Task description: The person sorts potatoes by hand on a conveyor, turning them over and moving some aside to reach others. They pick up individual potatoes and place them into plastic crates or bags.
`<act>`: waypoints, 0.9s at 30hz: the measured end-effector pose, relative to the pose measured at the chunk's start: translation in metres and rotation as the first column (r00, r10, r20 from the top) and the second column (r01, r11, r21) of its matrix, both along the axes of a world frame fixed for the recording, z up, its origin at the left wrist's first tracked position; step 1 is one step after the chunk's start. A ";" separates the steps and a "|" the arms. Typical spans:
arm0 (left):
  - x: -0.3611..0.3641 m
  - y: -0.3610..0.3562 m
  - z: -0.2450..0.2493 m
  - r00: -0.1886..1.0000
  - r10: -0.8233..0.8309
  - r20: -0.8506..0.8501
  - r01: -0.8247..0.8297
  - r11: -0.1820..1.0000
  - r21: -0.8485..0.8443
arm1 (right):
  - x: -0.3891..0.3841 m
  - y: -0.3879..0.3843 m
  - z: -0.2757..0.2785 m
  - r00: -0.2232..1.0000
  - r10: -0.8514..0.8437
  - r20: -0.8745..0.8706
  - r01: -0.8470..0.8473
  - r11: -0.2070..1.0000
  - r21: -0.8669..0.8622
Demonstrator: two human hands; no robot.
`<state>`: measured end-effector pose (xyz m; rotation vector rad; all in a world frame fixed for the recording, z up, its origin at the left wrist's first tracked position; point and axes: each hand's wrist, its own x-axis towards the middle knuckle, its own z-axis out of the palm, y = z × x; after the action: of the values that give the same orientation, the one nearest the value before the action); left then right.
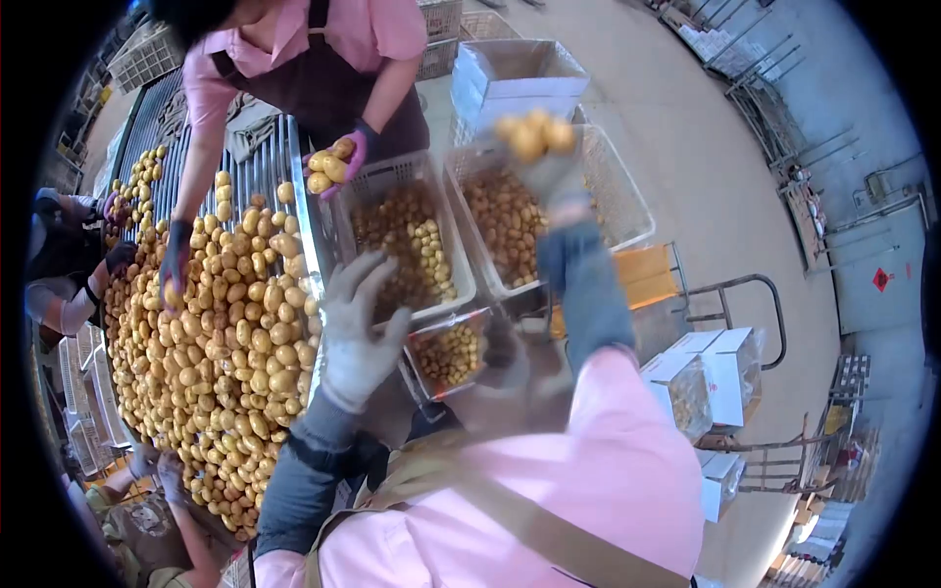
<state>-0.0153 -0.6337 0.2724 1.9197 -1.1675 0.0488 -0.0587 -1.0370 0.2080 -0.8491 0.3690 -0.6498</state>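
My left hand (pixel 358 328), in a pale glove, is held up with its fingers spread and nothing in it, between the potato heap and the crates. My right hand (pixel 552 178), gloved and smeared by motion, reaches out over the right-hand plastic crate (pixel 627 186). Several yellow potatoes (pixel 534 134) are gathered in its grip. That crate contains smaller, browner potatoes (pixel 500 216). Beside it, the left-hand crate (pixel 459 265) has dark potatoes with a row of paler ones. A smaller box of potatoes (pixel 449 355) sits close to my left hand.
A large potato heap (pixel 221 363) covers the sorting table, with metal rollers (pixel 147 127) at its far end. Opposite, a co-worker's gloved hand (pixel 331 169) holds potatoes. Other people work along the left side. A white carton (pixel 515 83), a cart handle (pixel 760 284) and boxes (pixel 730 367) stand around.
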 end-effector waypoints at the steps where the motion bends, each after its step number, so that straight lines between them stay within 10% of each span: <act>1: -0.003 0.014 -0.008 0.999 0.012 -0.036 -0.012 1.000 0.017 | 0.034 -0.050 0.015 0.991 -0.123 -0.055 0.105 0.959 -0.262; 3: -0.015 0.045 -0.024 0.995 0.060 -0.074 -0.053 0.994 0.092 | 0.085 -0.119 0.027 0.958 -0.276 -0.076 0.232 0.904 -0.360; 5: -0.020 0.080 -0.044 0.980 0.126 -0.152 -0.104 0.984 0.147 | 0.099 -0.102 0.043 0.933 -0.352 0.069 0.348 0.935 0.065; 9: -0.035 0.182 -0.101 0.745 0.350 -0.568 -0.208 0.931 0.301 | 0.076 0.046 0.000 0.852 -0.520 0.056 0.505 0.791 -0.346; 10: -0.044 0.205 -0.111 0.620 0.372 -0.691 -0.267 0.928 0.260 | 0.065 0.083 -0.030 0.857 -0.512 0.058 0.461 0.712 -0.529; 12: -0.071 0.246 -0.127 0.436 0.417 -0.798 -0.413 0.880 0.235 | 0.053 0.181 -0.044 0.936 -0.345 -0.070 0.324 0.922 -0.209; 15: -0.102 0.278 -0.104 0.202 0.477 -0.856 -0.519 0.793 0.319 | 0.030 0.292 -0.056 0.985 0.086 -0.152 -0.126 0.953 -0.275; 17: -0.126 0.325 -0.139 0.325 0.641 -0.695 -0.518 0.736 0.437 | 0.032 0.376 -0.056 0.923 0.205 -0.326 -0.297 0.918 -0.263; 18: -0.138 0.344 -0.148 0.338 0.641 -0.689 -0.553 0.728 0.405 | 0.031 0.413 -0.052 0.859 0.217 -0.464 -0.448 0.756 -0.477; 20: -0.169 0.378 -0.172 0.249 0.700 -0.669 -0.682 0.618 0.392 | 0.017 0.470 -0.080 0.611 0.615 -0.499 -0.776 0.589 -0.225; 21: -0.181 0.389 -0.176 0.187 0.705 -0.684 -0.792 0.521 0.319 | 0.009 0.506 -0.086 0.575 0.660 -0.483 -0.805 0.353 -0.476; 23: -0.204 0.421 -0.190 -0.100 0.671 -0.735 -0.892 0.266 0.364 | 0.003 0.567 -0.092 0.554 0.725 -0.409 -0.494 -0.109 -0.863; 27: -0.240 0.476 -0.252 -0.316 0.624 -0.715 -0.949 -0.198 0.246 | 0.001 0.674 -0.114 0.449 0.630 -0.633 -0.202 -0.619 -0.759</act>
<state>-0.2557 -0.1579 0.0208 1.5551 1.1049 0.4215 -0.0573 -0.3628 0.0939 -2.3083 -1.3259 0.3060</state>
